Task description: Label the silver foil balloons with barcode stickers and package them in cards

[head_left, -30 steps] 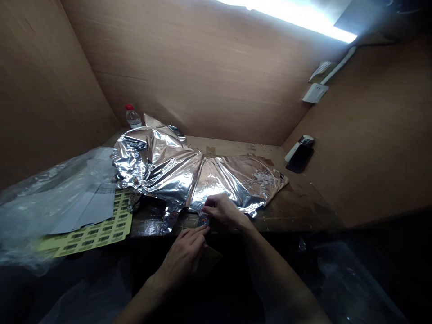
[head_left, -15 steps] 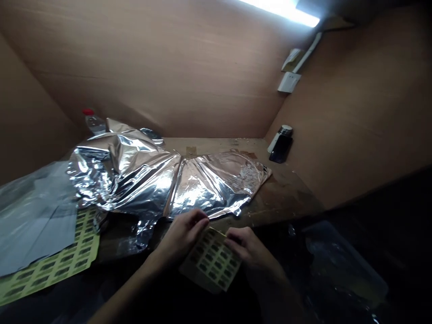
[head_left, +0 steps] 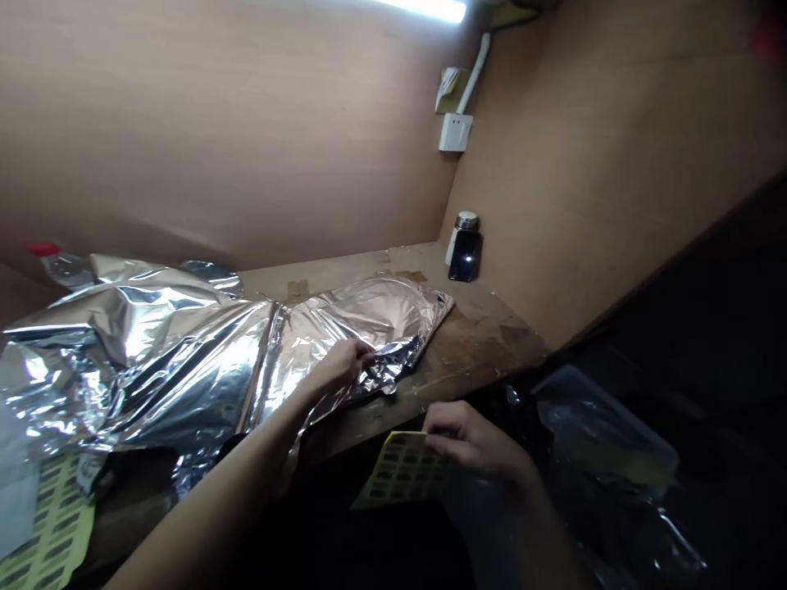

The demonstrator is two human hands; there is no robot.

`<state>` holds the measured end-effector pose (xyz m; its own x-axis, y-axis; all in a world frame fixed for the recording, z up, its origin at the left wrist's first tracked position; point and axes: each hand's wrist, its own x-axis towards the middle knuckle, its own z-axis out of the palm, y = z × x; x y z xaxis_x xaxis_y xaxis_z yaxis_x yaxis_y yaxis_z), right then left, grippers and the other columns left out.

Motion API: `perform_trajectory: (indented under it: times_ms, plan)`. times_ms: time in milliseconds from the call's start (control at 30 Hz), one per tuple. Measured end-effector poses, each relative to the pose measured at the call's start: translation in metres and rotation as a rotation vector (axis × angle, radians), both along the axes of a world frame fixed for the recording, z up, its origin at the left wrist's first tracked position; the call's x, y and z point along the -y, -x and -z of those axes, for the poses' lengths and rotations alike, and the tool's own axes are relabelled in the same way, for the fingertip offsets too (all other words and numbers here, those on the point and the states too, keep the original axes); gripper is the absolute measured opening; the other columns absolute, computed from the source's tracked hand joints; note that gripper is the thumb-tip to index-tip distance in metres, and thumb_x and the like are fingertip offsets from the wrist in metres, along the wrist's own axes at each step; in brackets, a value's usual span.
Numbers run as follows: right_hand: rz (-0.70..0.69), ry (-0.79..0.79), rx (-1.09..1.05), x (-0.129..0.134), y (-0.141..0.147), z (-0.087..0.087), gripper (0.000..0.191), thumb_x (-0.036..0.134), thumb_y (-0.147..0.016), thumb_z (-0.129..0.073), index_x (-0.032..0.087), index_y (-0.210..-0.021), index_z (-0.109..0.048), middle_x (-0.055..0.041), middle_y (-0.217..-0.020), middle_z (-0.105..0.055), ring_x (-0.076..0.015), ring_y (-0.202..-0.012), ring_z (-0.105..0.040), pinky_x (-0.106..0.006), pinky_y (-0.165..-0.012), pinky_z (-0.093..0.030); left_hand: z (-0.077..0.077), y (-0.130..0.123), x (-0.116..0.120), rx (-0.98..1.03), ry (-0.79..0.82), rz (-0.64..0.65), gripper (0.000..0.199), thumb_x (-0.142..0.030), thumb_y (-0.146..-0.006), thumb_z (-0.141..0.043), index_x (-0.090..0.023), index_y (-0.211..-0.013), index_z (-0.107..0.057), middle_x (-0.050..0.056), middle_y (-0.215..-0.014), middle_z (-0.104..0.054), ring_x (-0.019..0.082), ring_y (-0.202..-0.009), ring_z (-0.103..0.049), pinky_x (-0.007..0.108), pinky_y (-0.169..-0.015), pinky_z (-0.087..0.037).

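My left hand (head_left: 341, 369) pinches the foil (head_left: 369, 315) narrowly at its near edge, with open bench (head_left: 473, 352) just beside it. My right hand (head_left: 470, 438) grips the label sheet (head_left: 399, 471) past the bench's front edge, apart from the foil.

A: What surrounds us here?

B: We're boxed in by a brown wooden back wall (head_left: 215, 123) and a side wall (head_left: 615, 164), meeting in a corner.

A: And on the side wall?

B: We see a white wall socket (head_left: 456, 132) below a white cable cover (head_left: 478, 61).

A: The light?

B: A bright strip light (head_left: 424, 8) above us, over a scuffed wooden worktop (head_left: 492, 344).
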<state>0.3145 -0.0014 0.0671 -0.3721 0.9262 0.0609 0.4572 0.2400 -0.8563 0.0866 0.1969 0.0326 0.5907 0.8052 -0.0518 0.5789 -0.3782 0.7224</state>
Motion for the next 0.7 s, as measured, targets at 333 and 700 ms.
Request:
perform_trajectory:
  times_ms: [333, 700]
  plan:
    - [-0.103, -0.276, 0.162, -0.107, 0.019, 0.018, 0.008, 0.014, -0.091, -0.065, 0.015, -0.085, -0.069, -0.0162, -0.158, -0.04, -0.027, -0.146, -0.04, -0.039, -0.115, -0.039, -0.015, 0.01, 0.0, 0.098, 0.186, -0.011, 0.041, -0.053, -0.084, -0.054, -0.017, -0.068, -0.061, 0.001, -0.058, -0.056, 0.015, -0.051, -0.05, 0.025, -0.051, -0.036]
    - [-0.222, -0.348, 0.299, -0.115, 0.025, 0.029, 0.011, 0.013, -0.085, -0.07, 0.018, -0.087, -0.079, -0.0125, -0.143, -0.055, -0.0315, -0.139, -0.044, -0.049, -0.118, -0.033, -0.054, -0.022, -0.006, -0.192, -0.103, 0.029, 0.044, -0.055, -0.08, -0.066, -0.014, -0.064, -0.062, 0.003, -0.056, -0.057, 0.016, -0.055, -0.051, 0.027, -0.055, -0.035]
